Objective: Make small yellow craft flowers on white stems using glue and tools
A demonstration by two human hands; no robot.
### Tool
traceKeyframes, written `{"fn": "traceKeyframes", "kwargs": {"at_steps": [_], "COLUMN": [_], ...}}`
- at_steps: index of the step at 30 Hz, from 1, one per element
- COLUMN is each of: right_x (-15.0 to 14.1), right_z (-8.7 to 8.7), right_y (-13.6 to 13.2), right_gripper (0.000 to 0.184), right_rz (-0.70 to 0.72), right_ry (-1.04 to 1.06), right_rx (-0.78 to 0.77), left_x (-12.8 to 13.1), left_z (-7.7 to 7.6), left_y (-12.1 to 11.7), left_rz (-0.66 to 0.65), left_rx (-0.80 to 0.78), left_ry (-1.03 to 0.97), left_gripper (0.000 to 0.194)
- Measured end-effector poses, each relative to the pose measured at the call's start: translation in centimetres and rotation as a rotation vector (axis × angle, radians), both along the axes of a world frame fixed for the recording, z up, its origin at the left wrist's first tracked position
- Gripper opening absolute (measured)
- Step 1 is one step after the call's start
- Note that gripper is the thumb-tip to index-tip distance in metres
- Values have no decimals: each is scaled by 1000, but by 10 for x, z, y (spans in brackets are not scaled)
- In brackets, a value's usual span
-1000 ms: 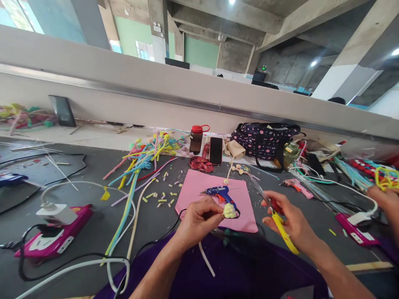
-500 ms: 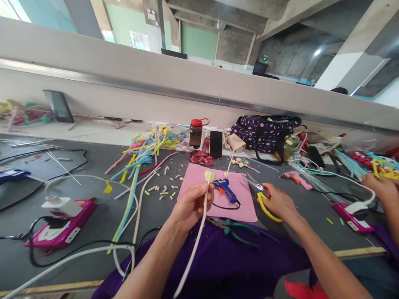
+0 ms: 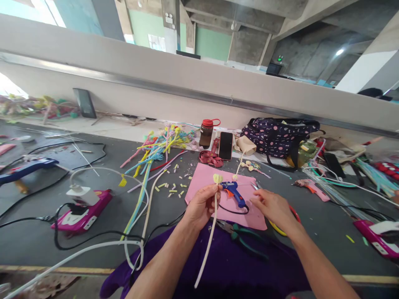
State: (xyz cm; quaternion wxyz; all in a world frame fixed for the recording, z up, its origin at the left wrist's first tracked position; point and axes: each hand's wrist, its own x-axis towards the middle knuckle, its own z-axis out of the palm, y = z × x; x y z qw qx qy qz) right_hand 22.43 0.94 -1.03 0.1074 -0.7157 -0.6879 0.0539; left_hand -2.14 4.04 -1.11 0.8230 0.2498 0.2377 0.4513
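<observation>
My left hand (image 3: pixel 202 204) is closed around a cream fuzzy craft stem (image 3: pixel 209 245), just below the pale yellow flower bud (image 3: pixel 217 178) at its top. The stem's tail hangs down over my lap. My right hand (image 3: pixel 276 208) has its fingers apart and holds nothing. Partly hidden beneath it lies a metal hand tool with red and yellow handles (image 3: pixel 294 214); scissors or pliers, I cannot tell. Between my hands, a blue glue gun (image 3: pixel 234 193) rests on a pink mat (image 3: pixel 199 178). Green-handled pliers (image 3: pixel 238 232) lie on the purple cloth (image 3: pixel 224 265) nearest me.
Short yellow-green offcuts (image 3: pixel 170 190) lie left of the mat, with bundled coloured stems (image 3: pixel 156 149) behind. Purple power strips (image 3: pixel 82 216) with trailing cords flank the workspace. A bottle (image 3: pixel 206 135), phone (image 3: pixel 225 146) and patterned bag (image 3: pixel 274 139) stand behind; a pink glue gun (image 3: pixel 311 189) lies right.
My right hand has let go of the red-and-yellow-handled tool, which now lies on the table. My left hand keeps hold of the stem. The view has shifted left.
</observation>
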Motion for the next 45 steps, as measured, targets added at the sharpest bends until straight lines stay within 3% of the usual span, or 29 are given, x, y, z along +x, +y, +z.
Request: {"fn": "traceKeyframes", "kwargs": {"at_steps": [4, 8, 12, 15, 17, 19, 21, 24, 27, 33, 38, 45], "right_x": [-34, -43, -39, -34, -30, -28, -27, -29, -36, -55, -58, -66], "right_z": [-17, -36, -42, -35, -29, -24, -21, -21, -21, -9, 1, 13], "right_y": [37, 59, 54, 41, 35, 31, 30, 26, 19, 1, 3, 10], "right_gripper": [23, 23, 26, 28, 27, 29, 31, 23, 19, 22, 19, 20], "right_rz": [65, 84, 75, 70, 31, -34, -78, -107, -130, 16, -28, 48], "right_ry": [201, 348, 545, 701, 916, 1152, 1278, 1333, 1367, 1420, 1463, 1560], "right_rx": [-76, -102, -165, -206, -208, -125, 64, 346, 446, 373, 316, 284], "left_x": [-2, -5, -7, -8, -8, -8, -8, -7, -7, -8, -9, -9], "left_z": [3, 4, 4, 4, 4, 5, 5, 5, 7, 8, 6, 7], "left_y": [-1, 0, 0, 0, -1, -2, -3, -3, -3, -2, -1, -1], "left_rz": [37, 64, 68, 50, 33, 25, 23, 30, 37, 43, 43, 96], "left_rx": [-23, -29, -25, -22, -11, -5, 0, 17, 25, 29, 15, -1], "left_ry": [4, -22, -54, -73, -81, -77, -66, -50, -28, -10, 25, 77], "left_gripper": [25, 27, 26, 24, 23, 22, 21, 20, 20, 21, 23, 25]}}
